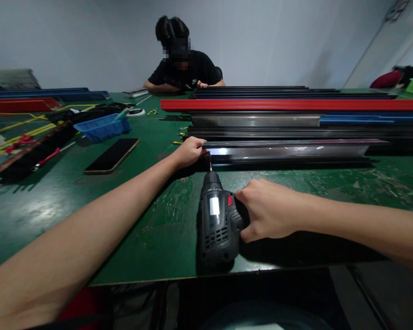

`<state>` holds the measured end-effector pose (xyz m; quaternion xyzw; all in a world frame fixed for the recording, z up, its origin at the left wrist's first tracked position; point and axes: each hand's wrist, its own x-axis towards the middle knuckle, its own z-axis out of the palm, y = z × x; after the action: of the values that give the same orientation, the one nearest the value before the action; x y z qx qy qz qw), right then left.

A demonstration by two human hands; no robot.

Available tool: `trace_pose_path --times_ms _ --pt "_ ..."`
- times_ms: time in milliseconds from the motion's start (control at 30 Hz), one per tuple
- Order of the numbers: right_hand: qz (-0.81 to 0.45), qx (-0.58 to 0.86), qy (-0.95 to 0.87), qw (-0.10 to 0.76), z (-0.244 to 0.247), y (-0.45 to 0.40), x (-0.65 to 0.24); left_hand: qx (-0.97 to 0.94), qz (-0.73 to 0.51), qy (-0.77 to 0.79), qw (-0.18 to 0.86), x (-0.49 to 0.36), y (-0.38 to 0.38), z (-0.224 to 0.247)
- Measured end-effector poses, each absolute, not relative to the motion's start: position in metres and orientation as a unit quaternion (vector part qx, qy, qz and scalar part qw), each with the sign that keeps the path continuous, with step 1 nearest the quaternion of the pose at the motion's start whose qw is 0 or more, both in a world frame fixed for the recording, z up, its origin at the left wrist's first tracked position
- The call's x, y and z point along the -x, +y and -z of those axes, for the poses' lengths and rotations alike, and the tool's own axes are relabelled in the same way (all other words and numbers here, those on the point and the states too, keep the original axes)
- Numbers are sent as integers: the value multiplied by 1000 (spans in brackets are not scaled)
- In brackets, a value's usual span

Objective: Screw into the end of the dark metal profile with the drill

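Note:
My right hand (261, 208) is wrapped round the grip of a black cordless drill (215, 224), which lies on its side above the green table, bit pointing away from me. The tip of the drill bit (210, 162) is at the left end of a long metal channel profile (278, 152), where the drill's light shines. Whether the bit touches the metal I cannot tell. My left hand (191, 151) is closed on that same left end, its fingertips partly hidden behind the profile.
Behind the profile lie more long profiles, among them a red one (282, 105) and a blue one (365, 119). To the left are a phone (113, 156), a blue basket (103, 128) and wires. A person (189, 64) leans over the table's far side.

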<state>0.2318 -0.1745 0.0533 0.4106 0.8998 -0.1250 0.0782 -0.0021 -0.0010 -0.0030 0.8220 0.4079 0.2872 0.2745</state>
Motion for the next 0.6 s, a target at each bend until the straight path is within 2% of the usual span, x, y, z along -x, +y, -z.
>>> trace_pose_path --times_ms 600 --pt "122 -407 902 68 -53 -174 -232 -832 -288 391 269 3 -2 2"
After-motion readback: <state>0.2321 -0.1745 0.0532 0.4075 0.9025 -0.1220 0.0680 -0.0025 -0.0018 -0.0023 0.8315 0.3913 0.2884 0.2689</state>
